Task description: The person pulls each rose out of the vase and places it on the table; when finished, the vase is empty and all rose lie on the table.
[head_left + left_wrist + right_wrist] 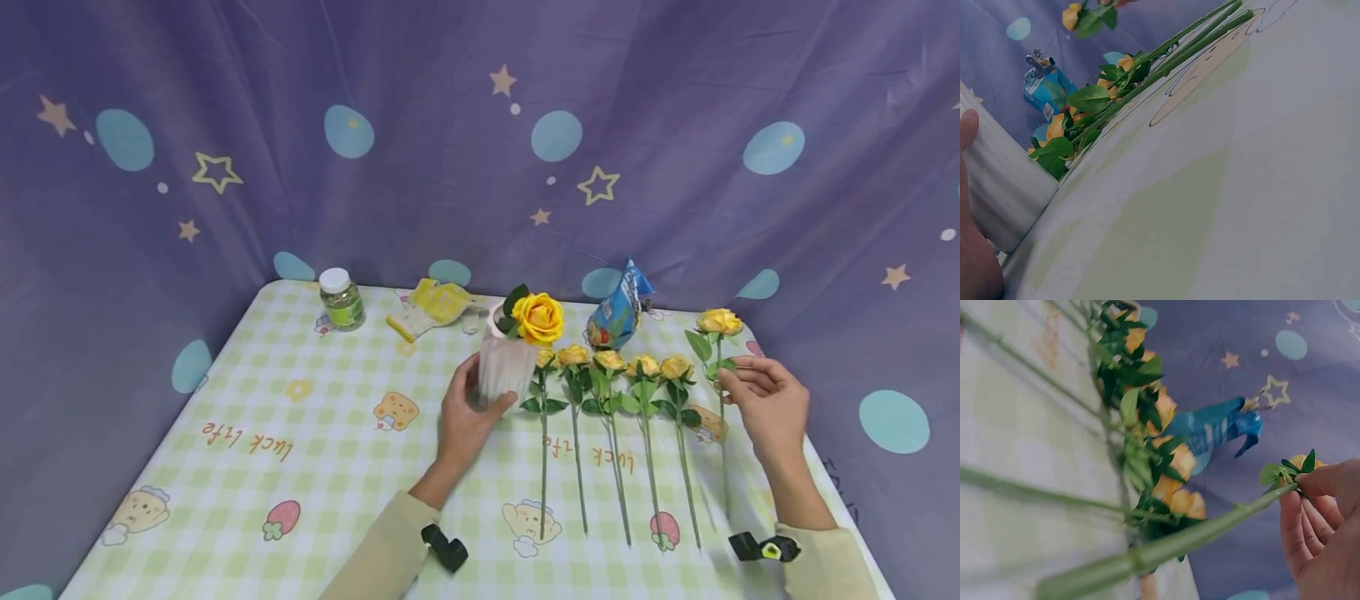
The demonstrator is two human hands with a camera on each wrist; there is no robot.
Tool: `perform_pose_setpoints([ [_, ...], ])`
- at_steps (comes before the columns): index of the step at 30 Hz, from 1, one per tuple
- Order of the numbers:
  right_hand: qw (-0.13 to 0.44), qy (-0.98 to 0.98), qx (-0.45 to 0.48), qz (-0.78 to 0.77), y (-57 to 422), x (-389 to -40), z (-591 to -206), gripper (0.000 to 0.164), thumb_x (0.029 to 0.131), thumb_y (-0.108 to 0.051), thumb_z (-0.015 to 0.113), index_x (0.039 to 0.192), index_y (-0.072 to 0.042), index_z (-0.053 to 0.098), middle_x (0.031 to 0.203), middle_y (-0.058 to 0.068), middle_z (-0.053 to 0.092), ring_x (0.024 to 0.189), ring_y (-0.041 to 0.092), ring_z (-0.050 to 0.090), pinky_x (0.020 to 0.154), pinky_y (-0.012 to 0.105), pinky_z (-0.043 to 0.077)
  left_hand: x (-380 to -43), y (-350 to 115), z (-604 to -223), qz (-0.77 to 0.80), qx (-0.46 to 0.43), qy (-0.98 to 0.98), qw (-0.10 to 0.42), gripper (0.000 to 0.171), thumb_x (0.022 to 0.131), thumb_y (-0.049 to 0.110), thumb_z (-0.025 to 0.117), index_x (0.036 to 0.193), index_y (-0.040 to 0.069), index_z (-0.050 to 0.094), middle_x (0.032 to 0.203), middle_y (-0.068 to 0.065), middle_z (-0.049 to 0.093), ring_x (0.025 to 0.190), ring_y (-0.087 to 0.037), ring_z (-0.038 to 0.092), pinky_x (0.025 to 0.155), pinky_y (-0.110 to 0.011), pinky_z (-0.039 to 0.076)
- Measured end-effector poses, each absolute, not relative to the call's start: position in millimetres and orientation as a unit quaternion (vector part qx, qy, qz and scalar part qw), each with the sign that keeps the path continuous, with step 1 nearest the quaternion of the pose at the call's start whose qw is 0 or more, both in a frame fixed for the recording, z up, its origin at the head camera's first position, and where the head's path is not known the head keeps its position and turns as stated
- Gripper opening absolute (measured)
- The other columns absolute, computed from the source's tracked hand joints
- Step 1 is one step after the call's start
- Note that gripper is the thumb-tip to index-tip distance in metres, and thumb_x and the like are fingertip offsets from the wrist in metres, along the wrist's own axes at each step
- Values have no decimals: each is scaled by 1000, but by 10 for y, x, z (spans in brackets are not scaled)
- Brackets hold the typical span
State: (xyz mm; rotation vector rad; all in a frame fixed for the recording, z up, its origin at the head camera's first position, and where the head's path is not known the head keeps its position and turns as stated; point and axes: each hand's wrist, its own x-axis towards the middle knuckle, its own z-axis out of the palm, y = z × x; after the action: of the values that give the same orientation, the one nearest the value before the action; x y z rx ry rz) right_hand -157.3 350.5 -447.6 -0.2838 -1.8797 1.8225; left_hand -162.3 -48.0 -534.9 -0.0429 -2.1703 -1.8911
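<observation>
My left hand (471, 408) grips a whitish ribbed vase (501, 371), thumb across its front. One yellow rose (538, 318) stands in the vase, its bloom leaning over the right side of the rim. In the left wrist view the vase (1007, 181) meets the tablecloth. At the right, my right hand (772, 404) pinches the stem of another yellow rose (720, 322) just under its leaves, between thumb and fingers. That stem (1166, 547) runs toward the camera in the right wrist view, lifted off the table. Several yellow roses (609, 362) lie side by side between the hands, blooms away from me.
A blue snack bag (617, 312), clipped at the top, stands behind the roses. Back left are a white-lidded jar (342, 302) and a yellow packet (435, 304) lying flat. The checked tablecloth (330, 483) reaches the purple curtain (442, 217) behind.
</observation>
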Motion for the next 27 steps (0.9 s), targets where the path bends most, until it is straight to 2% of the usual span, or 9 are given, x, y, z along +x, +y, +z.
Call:
perform_pose_setpoints([
  [6, 201, -756, -162, 601, 3643, -1550, -4616, 24, 96, 8, 80, 115, -6, 75, 78, -16, 76, 65, 1, 72, 59, 15, 58, -1620, -487, -5350, -651, -19, -747, 130, 84, 90, 29, 95, 161, 15, 53, 158, -8, 61, 145, -32, 59, 125, -57, 43],
  [13, 139, -826, -201, 508, 3767, -1500, -4753, 24, 100, -5, 81, 122, -4, 70, 71, -29, 69, 62, -2, 71, 62, 19, 61, -1629, -495, -5360, -648, -21, -750, 132, 84, 90, 29, 95, 161, 14, 53, 158, -8, 61, 145, -32, 58, 125, -57, 43],
  [20, 87, -861, -191, 464, 3863, -1475, -4886, 36, 102, -12, 80, 132, 3, 66, 72, -30, 69, 61, 2, 71, 59, 23, 59, -1626, -500, -5365, -648, -24, -749, 134, 83, 91, 29, 94, 161, 14, 53, 158, -9, 61, 146, -33, 58, 125, -58, 42],
  [27, 53, -880, -164, 443, 3925, -1450, -4995, 42, 104, -16, 78, 138, 4, 64, 79, -19, 76, 62, 7, 74, 56, 26, 58, -1631, -493, -5375, -649, -21, -749, 131, 85, 90, 29, 95, 162, 15, 53, 159, -9, 60, 146, -33, 58, 126, -57, 42],
])
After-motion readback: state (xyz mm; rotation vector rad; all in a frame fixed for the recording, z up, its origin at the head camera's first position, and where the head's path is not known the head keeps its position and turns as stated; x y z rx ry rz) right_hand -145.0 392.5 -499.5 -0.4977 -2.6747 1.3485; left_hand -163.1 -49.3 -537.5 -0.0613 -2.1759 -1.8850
